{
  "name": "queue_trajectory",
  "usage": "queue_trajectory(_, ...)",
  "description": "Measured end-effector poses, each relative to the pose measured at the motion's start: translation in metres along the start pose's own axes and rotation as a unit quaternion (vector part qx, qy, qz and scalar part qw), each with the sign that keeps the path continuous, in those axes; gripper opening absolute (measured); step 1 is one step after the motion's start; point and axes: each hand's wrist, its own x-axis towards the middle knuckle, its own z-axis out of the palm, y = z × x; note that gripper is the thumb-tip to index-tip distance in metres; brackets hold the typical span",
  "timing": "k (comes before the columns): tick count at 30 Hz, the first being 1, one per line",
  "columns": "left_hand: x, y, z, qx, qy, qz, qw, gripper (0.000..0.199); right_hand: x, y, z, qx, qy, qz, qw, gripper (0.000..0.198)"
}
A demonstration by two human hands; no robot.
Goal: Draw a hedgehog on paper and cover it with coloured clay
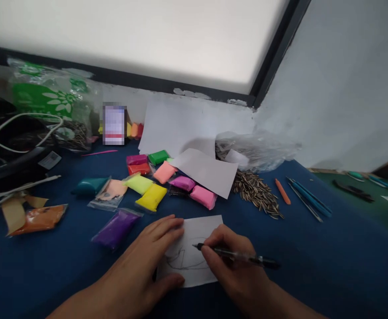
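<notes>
A small sheet of white paper lies on the blue tabletop in front of me, with thin dark curved lines drawn on it. My left hand rests flat along the sheet's left edge, fingers stretched out and thumb apart. In my right hand is a black pen, pinched between thumb and fingers. The pen's tip is over the middle of the paper; whether it touches cannot be told. Just beyond the left hand sits a purple clay packet.
Several bright clay packets, including a yellow one, lie behind the paper. Further back are a loose white sheet and a seed heap. To the right lie an orange stick and blue tweezers. A black bag stands left.
</notes>
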Motion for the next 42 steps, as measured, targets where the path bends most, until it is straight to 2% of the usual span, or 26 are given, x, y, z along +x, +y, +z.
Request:
queue_trajectory(5,0.001,0.001,-0.001,-0.001,0.0,-0.001,1.0,0.073,0.0,-0.001,0.002,-0.009,-0.018,-0.009,1.0,0.01)
queue_trajectory(12,0.002,0.002,-0.002,0.0,0.01,-0.005,1.0,0.071,-0.001,-0.008,0.004,-0.036,-0.049,-0.006,0.998,0.018)
queue_trajectory(19,0.003,0.004,-0.007,-0.009,-0.003,-0.005,1.0,0.067,0.0,-0.007,0.003,-0.053,-0.032,0.004,0.998,0.021)
queue_trajectory(23,0.002,0.003,-0.006,-0.001,-0.008,0.008,1.0,0.067,0.001,-0.005,0.005,-0.038,-0.035,-0.016,0.999,0.018)
queue_trajectory(31,0.0,0.004,-0.003,0.039,-0.011,0.019,0.999,0.072,0.001,0.0,-0.006,-0.039,-0.003,0.005,0.999,0.023)
queue_trajectory(37,0.0,0.003,-0.003,0.041,-0.007,0.027,0.999,0.074,-0.003,-0.001,-0.001,0.012,-0.051,0.032,0.998,0.021)
queue_trajectory(42,0.001,0.003,-0.004,0.039,-0.01,0.027,0.999,0.073,-0.001,0.001,0.004,0.02,-0.04,0.035,0.998,0.021)
